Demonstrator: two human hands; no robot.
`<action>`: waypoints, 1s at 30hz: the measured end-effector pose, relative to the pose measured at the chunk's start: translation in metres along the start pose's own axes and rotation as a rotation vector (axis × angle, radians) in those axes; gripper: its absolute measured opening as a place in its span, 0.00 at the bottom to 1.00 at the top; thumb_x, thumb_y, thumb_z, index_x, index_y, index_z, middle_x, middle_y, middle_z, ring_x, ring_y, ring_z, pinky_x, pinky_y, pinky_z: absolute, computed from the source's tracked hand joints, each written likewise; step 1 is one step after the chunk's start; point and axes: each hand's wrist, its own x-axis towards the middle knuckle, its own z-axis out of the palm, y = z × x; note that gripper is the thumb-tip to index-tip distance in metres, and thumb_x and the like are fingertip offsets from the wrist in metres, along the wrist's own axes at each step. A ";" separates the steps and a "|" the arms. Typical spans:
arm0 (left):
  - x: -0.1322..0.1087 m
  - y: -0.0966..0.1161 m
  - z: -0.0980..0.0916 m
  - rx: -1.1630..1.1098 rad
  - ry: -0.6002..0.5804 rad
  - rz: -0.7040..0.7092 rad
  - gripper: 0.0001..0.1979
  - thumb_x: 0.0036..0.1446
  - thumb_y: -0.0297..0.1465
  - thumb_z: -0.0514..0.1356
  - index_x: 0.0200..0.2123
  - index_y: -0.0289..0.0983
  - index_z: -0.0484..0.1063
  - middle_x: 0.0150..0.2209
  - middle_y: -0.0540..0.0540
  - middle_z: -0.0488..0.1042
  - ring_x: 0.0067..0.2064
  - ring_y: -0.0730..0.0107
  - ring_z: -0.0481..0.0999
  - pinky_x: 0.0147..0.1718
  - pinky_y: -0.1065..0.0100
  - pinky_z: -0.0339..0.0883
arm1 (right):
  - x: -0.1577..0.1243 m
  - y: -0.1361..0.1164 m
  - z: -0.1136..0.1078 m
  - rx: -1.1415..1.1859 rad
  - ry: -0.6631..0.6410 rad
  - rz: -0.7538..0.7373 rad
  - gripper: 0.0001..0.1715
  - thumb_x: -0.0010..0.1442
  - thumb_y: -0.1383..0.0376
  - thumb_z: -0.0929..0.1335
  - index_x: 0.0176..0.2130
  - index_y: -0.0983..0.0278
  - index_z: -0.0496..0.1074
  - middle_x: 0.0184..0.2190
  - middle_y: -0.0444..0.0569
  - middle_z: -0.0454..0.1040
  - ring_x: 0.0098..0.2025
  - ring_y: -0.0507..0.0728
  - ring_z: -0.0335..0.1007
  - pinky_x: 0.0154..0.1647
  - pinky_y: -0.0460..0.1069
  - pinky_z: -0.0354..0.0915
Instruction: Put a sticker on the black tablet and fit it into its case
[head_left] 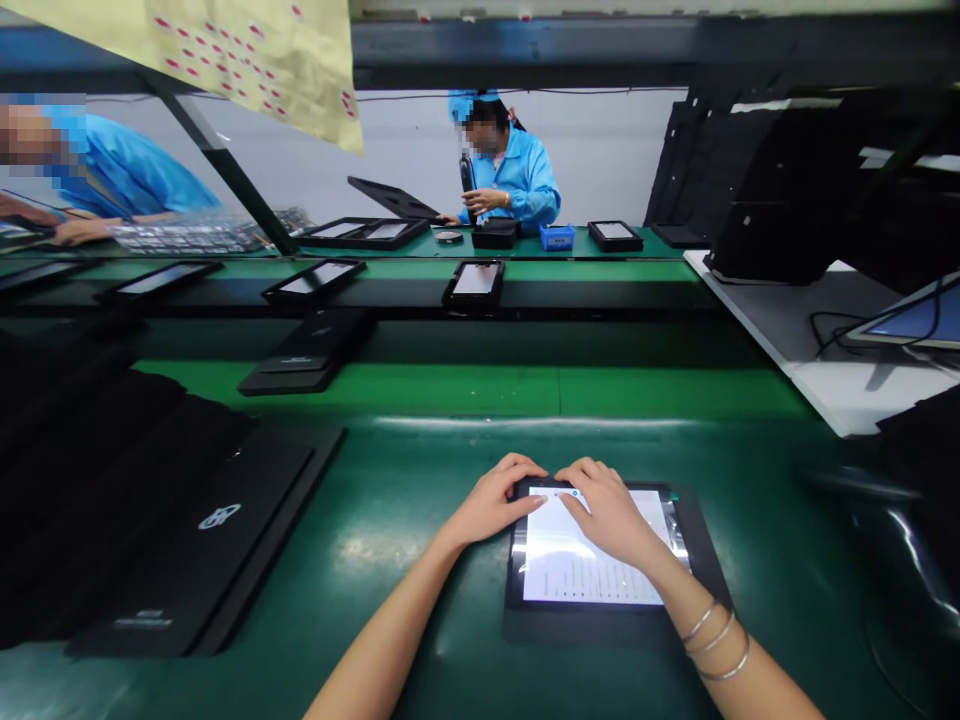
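A tablet [600,560] with a lit white screen lies on a thin dark pad [705,540] on the green bench. Clear film shows at the screen's side edges. My left hand [499,503] grips the tablet's far left corner, its thumb on the screen and its fingers bent over the far edge. Beside it, my right hand [607,515] holds the far edge near the middle, thumb on the glass, and covers part of the display. The undersides of the fingers are hidden. Metal bangles [720,640] circle my right wrist.
Black tablets or cases [225,520] lie stacked at the left. Trayed tablets [476,282] stand on the dark conveyor strip [600,295] ahead. A black curved device [892,540] is at the right, below a white table [840,370]. Two people in blue work across the line.
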 end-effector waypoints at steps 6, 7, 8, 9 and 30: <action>-0.034 0.008 0.020 -0.014 0.320 -0.230 0.21 0.60 0.43 0.49 0.48 0.34 0.66 0.46 0.39 0.67 0.39 0.64 0.70 0.41 0.59 0.67 | -0.057 0.026 -0.019 -0.116 0.411 0.096 0.17 0.63 0.67 0.58 0.48 0.68 0.68 0.47 0.55 0.68 0.49 0.60 0.61 0.52 0.55 0.60; -0.042 0.011 0.025 -0.023 0.342 -0.261 0.21 0.60 0.42 0.48 0.47 0.34 0.67 0.47 0.38 0.68 0.42 0.62 0.71 0.43 0.58 0.67 | -0.072 0.031 -0.020 -0.190 0.472 0.158 0.16 0.63 0.65 0.58 0.45 0.68 0.70 0.46 0.56 0.68 0.48 0.61 0.61 0.51 0.57 0.60; -0.050 0.015 0.031 -0.031 0.350 -0.284 0.21 0.60 0.43 0.48 0.46 0.34 0.68 0.47 0.38 0.68 0.45 0.59 0.71 0.46 0.56 0.66 | -0.086 0.035 -0.020 -0.248 0.504 0.220 0.17 0.63 0.64 0.58 0.43 0.68 0.71 0.45 0.57 0.69 0.47 0.62 0.62 0.50 0.58 0.61; -0.057 0.018 0.036 -0.034 0.351 -0.302 0.21 0.60 0.43 0.48 0.46 0.34 0.69 0.48 0.38 0.69 0.48 0.57 0.70 0.49 0.55 0.65 | -0.099 0.038 -0.018 -0.278 0.512 0.267 0.17 0.63 0.62 0.58 0.42 0.68 0.72 0.45 0.57 0.69 0.46 0.63 0.62 0.48 0.59 0.61; -0.093 0.148 0.049 -1.305 0.040 0.111 0.29 0.57 0.30 0.58 0.60 0.53 0.55 0.64 0.53 0.53 0.64 0.55 0.50 0.61 0.56 0.53 | -0.132 0.024 -0.040 1.297 0.705 0.879 0.28 0.44 0.62 0.75 0.46 0.59 0.73 0.50 0.43 0.72 0.48 0.51 0.70 0.37 0.36 0.69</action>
